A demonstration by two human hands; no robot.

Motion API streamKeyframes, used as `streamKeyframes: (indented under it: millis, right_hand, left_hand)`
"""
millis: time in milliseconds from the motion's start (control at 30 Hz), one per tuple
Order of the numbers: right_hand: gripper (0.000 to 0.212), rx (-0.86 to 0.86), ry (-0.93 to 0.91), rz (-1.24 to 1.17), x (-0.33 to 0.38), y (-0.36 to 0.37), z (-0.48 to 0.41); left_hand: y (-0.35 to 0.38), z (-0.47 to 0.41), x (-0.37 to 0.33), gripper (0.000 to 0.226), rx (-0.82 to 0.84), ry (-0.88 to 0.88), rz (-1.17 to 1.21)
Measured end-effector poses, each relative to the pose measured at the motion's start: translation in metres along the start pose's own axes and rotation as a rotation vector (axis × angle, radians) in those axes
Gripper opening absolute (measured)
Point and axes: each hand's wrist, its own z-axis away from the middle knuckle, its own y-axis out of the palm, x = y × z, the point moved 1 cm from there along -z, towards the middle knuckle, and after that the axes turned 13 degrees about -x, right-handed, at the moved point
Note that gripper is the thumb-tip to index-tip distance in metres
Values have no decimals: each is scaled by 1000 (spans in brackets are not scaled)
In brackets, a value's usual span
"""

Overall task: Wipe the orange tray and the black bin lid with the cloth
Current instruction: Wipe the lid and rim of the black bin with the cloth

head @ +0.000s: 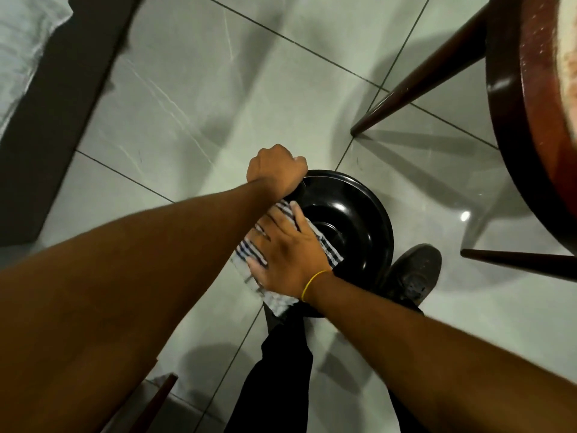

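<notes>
A round, glossy black bin lid (352,220) is in the middle of the view, above the tiled floor. My left hand (274,171) is closed around its far left rim. My right hand (287,248) lies flat, fingers spread, pressing a white cloth with dark stripes (327,245) onto the lid's left side. The cloth hangs over the near left edge of the lid. A yellow band circles my right wrist. The orange tray is not in view.
A round dark wooden table (512,126) with slanted legs (418,85) stands at the right. My dark shoe (412,276) and trouser leg are below the lid. A dark bed base with white bedding (28,39) fills the upper left. Pale floor tiles lie between.
</notes>
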Motion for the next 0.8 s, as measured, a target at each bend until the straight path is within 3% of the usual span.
streamKeyframes:
  millis: [100, 267, 400, 567, 667, 800]
  right_hand:
    - [62, -66, 282, 29, 20, 5, -11]
    - [55, -76, 417, 35, 37, 1, -17]
    - [67, -12, 337, 62, 37, -5, -13]
    - [88, 105, 13, 105, 27, -10, 2]
    - [93, 178, -35, 108, 16, -11, -11]
    - [91, 175, -70, 124, 11, -12, -38]
  left_hand:
    - [-5, -6, 1, 36, 129, 57, -11]
    - [-4, -5, -5, 28, 202, 189, -10]
    - [-5, -12, -8, 33, 251, 221, -25]
    - [-3, -15, -9, 33, 279, 230, -34]
    - [1, -19, -7, 25, 297, 213, -76]
    - [0, -25, -10, 35, 376, 255, -175]
